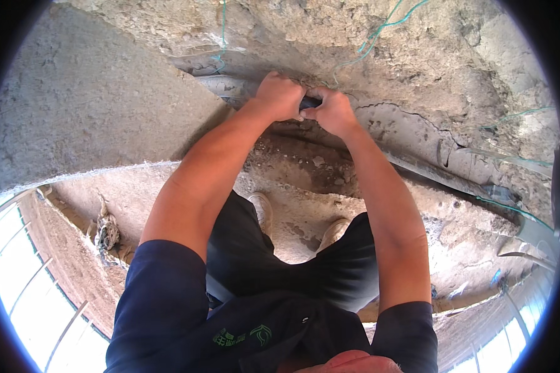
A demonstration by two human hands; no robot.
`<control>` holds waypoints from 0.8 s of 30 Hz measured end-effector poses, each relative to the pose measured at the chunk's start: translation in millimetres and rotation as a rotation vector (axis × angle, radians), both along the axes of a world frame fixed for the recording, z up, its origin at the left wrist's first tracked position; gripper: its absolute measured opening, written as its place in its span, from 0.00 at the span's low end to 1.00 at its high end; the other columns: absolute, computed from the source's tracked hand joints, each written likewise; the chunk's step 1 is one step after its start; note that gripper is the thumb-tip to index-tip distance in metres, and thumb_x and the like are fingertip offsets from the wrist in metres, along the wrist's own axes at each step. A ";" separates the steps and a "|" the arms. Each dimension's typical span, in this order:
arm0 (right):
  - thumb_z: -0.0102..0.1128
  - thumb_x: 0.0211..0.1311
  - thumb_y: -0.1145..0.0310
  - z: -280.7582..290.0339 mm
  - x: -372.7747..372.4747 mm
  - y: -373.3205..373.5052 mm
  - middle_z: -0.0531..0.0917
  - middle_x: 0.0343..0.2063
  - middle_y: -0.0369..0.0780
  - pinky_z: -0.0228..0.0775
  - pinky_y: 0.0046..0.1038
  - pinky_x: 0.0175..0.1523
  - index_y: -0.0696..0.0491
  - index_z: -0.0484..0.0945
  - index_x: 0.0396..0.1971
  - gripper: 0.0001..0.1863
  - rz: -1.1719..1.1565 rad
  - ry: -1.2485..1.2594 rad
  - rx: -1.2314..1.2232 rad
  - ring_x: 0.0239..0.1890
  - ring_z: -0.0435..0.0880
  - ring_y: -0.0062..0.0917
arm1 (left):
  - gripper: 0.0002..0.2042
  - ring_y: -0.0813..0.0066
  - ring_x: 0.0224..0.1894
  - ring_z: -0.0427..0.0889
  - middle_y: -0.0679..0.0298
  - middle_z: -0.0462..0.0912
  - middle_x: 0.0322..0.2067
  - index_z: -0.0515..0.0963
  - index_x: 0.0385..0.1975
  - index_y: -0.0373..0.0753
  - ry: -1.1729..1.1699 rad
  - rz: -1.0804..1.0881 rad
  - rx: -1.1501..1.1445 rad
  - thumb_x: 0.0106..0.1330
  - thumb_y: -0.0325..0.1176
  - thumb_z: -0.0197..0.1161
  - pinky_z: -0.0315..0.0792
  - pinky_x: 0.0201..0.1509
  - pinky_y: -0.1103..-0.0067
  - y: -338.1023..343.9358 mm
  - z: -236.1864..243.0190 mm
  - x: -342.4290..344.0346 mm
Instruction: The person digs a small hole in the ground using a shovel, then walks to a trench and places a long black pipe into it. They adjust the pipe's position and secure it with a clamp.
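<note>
My left hand (281,96) and my right hand (331,111) are close together at the foot of the earth bank, both with fingers curled. Between them shows a short black piece (310,103), rounded and pipe-like; its ends are hidden under the fingers. Both hands are closed around it. A pale grey tube or plastic strip (227,84) lies just left of my left hand. Along the trench to the right of my right hand, a similar grey strip (438,174) runs beside the soil; whether it joins the black piece cannot be seen.
A grey concrete slab (87,99) fills the left side. Rough earth (429,62) rises ahead, with thin green strings (379,31) hanging over it. My shoes (263,211) stand on a dusty ledge. Behind are curved hoops and bright sheeting (25,273).
</note>
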State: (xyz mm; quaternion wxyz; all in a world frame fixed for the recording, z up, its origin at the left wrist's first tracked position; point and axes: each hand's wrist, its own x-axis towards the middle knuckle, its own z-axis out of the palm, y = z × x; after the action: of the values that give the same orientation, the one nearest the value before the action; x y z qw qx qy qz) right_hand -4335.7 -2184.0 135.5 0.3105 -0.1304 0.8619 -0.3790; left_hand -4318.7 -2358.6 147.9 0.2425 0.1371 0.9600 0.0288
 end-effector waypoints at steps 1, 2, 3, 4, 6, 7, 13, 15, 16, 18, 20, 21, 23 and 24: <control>0.78 0.47 0.66 0.7 -2.0 0.3 0.88 0.42 0.49 0.78 0.37 0.54 0.52 0.84 0.48 0.24 0.007 0.001 -0.006 0.46 0.88 0.41 | 0.26 0.59 0.52 0.85 0.57 0.88 0.45 0.84 0.47 0.46 -0.012 0.022 0.012 0.49 0.49 0.80 0.71 0.64 0.64 -0.2 1.7 0.3; 0.78 0.47 0.65 1.4 -3.7 -0.1 0.88 0.42 0.49 0.78 0.37 0.54 0.52 0.84 0.47 0.24 0.017 -0.001 -0.013 0.46 0.88 0.41 | 0.26 0.59 0.52 0.85 0.57 0.88 0.45 0.84 0.48 0.46 -0.026 0.047 0.024 0.50 0.49 0.79 0.71 0.63 0.63 -1.6 1.7 1.4; 0.78 0.47 0.65 2.7 -5.1 -0.2 0.88 0.42 0.49 0.78 0.36 0.54 0.53 0.85 0.47 0.24 0.027 -0.002 -0.019 0.46 0.88 0.40 | 0.26 0.58 0.52 0.86 0.57 0.88 0.45 0.84 0.49 0.47 -0.040 0.072 0.036 0.50 0.48 0.79 0.71 0.63 0.63 -3.2 1.7 2.4; 0.78 0.48 0.65 5.3 -6.3 0.6 0.88 0.41 0.49 0.78 0.37 0.55 0.53 0.84 0.47 0.24 0.027 -0.007 0.008 0.46 0.88 0.41 | 0.26 0.58 0.52 0.85 0.57 0.88 0.45 0.83 0.50 0.47 -0.017 0.075 0.042 0.51 0.47 0.79 0.72 0.63 0.63 -6.0 1.3 3.6; 0.78 0.48 0.64 11.7 -6.4 2.1 0.88 0.41 0.50 0.78 0.37 0.55 0.54 0.83 0.48 0.24 0.033 -0.019 0.063 0.46 0.87 0.42 | 0.26 0.57 0.52 0.85 0.57 0.88 0.45 0.82 0.52 0.47 0.029 0.088 0.053 0.53 0.45 0.78 0.73 0.61 0.62 -13.3 -4.1 8.5; 0.78 0.49 0.65 13.6 -6.1 1.6 0.87 0.42 0.50 0.77 0.37 0.56 0.55 0.82 0.49 0.26 0.051 -0.034 0.072 0.47 0.87 0.42 | 0.20 0.58 0.50 0.86 0.58 0.89 0.42 0.83 0.47 0.46 0.074 0.091 0.072 0.53 0.42 0.75 0.74 0.58 0.62 -14.6 -7.3 11.1; 0.74 0.53 0.65 17.0 3.3 -15.5 0.84 0.49 0.52 0.77 0.41 0.57 0.57 0.76 0.54 0.28 0.307 0.330 0.125 0.54 0.84 0.43 | 0.07 0.55 0.42 0.88 0.56 0.89 0.34 0.87 0.31 0.41 0.226 0.088 0.143 0.54 0.30 0.65 0.80 0.48 0.62 -30.5 -33.2 14.5; 0.71 0.56 0.65 14.6 8.0 -24.6 0.83 0.51 0.52 0.78 0.41 0.58 0.57 0.76 0.52 0.25 0.319 0.442 0.231 0.56 0.83 0.42 | 0.07 0.55 0.41 0.88 0.54 0.89 0.34 0.87 0.29 0.40 0.192 0.086 0.123 0.54 0.30 0.64 0.81 0.46 0.63 -25.3 -23.6 9.7; 0.71 0.55 0.65 11.5 8.0 -29.6 0.83 0.51 0.51 0.79 0.42 0.57 0.57 0.75 0.52 0.26 0.315 0.434 0.288 0.56 0.83 0.43 | 0.07 0.54 0.41 0.88 0.54 0.89 0.35 0.87 0.30 0.40 0.170 0.086 0.117 0.55 0.30 0.64 0.81 0.46 0.63 -21.7 -20.1 7.5; 0.72 0.54 0.66 8.4 6.3 -43.7 0.84 0.50 0.50 0.80 0.42 0.55 0.56 0.74 0.53 0.27 0.309 0.416 0.388 0.54 0.84 0.45 | 0.08 0.54 0.41 0.89 0.53 0.89 0.36 0.88 0.31 0.39 0.124 0.092 0.094 0.55 0.30 0.63 0.81 0.46 0.62 -20.1 -17.7 6.1; 0.69 0.56 0.66 13.2 1.3 -51.2 0.85 0.48 0.50 0.80 0.42 0.55 0.57 0.75 0.52 0.24 0.343 0.358 0.435 0.53 0.85 0.44 | 0.09 0.55 0.42 0.89 0.53 0.89 0.36 0.88 0.32 0.39 0.120 0.113 0.101 0.56 0.31 0.62 0.81 0.46 0.63 -22.2 -16.5 6.9; 0.68 0.57 0.66 15.2 -0.5 -53.3 0.86 0.47 0.51 0.81 0.42 0.54 0.57 0.76 0.51 0.23 0.361 0.328 0.460 0.52 0.86 0.44 | 0.09 0.55 0.42 0.89 0.53 0.89 0.37 0.88 0.32 0.40 0.117 0.125 0.107 0.56 0.31 0.62 0.81 0.46 0.63 -22.7 -17.0 8.0; 0.67 0.57 0.63 13.6 -3.9 -54.3 0.87 0.45 0.49 0.80 0.42 0.54 0.56 0.79 0.49 0.21 0.377 0.320 0.476 0.51 0.87 0.43 | 0.09 0.55 0.42 0.89 0.54 0.90 0.36 0.88 0.32 0.40 0.073 0.165 0.077 0.57 0.32 0.62 0.80 0.49 0.63 -21.1 -14.1 8.6; 0.66 0.57 0.62 14.0 -4.8 -53.7 0.88 0.45 0.49 0.80 0.42 0.54 0.55 0.81 0.48 0.20 0.383 0.317 0.486 0.50 0.87 0.43 | 0.09 0.56 0.43 0.89 0.55 0.90 0.36 0.88 0.32 0.40 0.051 0.184 0.064 0.57 0.33 0.62 0.79 0.50 0.63 -19.5 -11.1 8.1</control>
State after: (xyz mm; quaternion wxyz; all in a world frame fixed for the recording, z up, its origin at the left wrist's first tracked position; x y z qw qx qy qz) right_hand -4340.5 -2237.6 149.5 0.2605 -0.2693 0.9243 -0.0724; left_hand -4310.6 -2378.1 136.8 0.2095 0.0570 0.9730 0.0782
